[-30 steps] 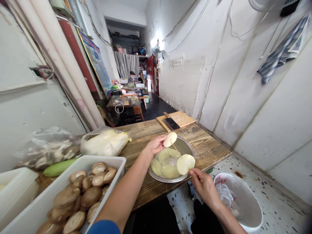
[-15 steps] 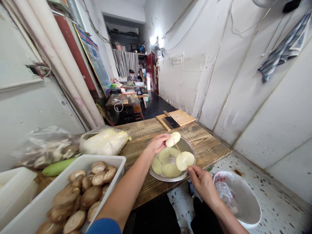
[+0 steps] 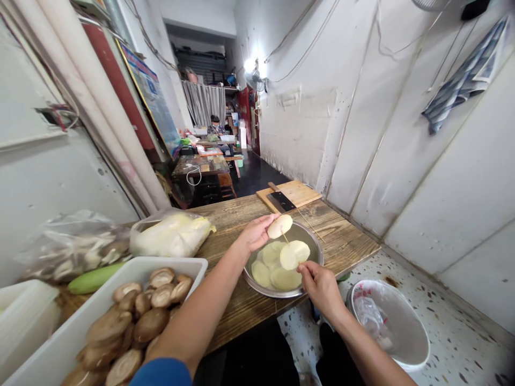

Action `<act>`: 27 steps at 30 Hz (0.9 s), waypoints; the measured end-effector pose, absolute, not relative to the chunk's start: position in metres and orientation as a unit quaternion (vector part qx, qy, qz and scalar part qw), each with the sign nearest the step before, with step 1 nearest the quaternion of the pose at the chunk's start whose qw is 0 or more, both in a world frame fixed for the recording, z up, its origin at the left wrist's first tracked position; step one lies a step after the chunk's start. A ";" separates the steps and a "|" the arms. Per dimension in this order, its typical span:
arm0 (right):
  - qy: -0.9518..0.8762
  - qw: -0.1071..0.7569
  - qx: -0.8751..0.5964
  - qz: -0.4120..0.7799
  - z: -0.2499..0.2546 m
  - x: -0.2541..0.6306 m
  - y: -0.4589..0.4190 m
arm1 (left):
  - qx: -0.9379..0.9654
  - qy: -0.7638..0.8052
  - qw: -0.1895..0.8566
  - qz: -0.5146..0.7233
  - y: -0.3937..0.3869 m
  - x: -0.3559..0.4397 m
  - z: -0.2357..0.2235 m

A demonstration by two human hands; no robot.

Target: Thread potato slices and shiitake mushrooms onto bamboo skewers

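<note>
My left hand pinches a pale potato slice above the far rim of a steel bowl. A thin wooden skewer pokes into that slice from below. My right hand grips the skewer's near end, and a second round slice sits threaded on it just in front of the fingers. More slices lie in water in the bowl, which rests on a wooden table.
A white tub of brown mushrooms stands at my left, with a green vegetable and bagged produce behind it. A cutting board with a cleaver lies beyond the bowl. A white bin sits on the floor at right. A person sits far down the corridor.
My right hand has pushed the skewer forward and left, bringing the threaded slice close to the slice in my left hand. The gap between the two slices has shrunk.
</note>
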State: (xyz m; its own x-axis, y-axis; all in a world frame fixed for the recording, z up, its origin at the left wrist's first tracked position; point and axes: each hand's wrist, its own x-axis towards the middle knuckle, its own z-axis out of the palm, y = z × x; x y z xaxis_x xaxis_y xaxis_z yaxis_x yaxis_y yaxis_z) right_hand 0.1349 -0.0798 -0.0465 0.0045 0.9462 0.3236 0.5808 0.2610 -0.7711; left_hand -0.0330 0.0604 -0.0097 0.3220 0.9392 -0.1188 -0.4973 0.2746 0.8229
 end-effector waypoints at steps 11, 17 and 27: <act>-0.638 0.470 -0.569 0.218 -0.049 0.135 -0.069 | 0.353 0.308 0.735 0.491 0.044 -0.006 -0.013; -0.606 0.511 -0.569 0.218 -0.052 0.136 -0.061 | 0.366 0.244 0.781 0.443 0.025 0.006 -0.009; -0.562 0.543 -0.546 0.303 -0.058 0.137 -0.052 | 0.416 0.275 0.744 0.444 0.012 0.015 -0.013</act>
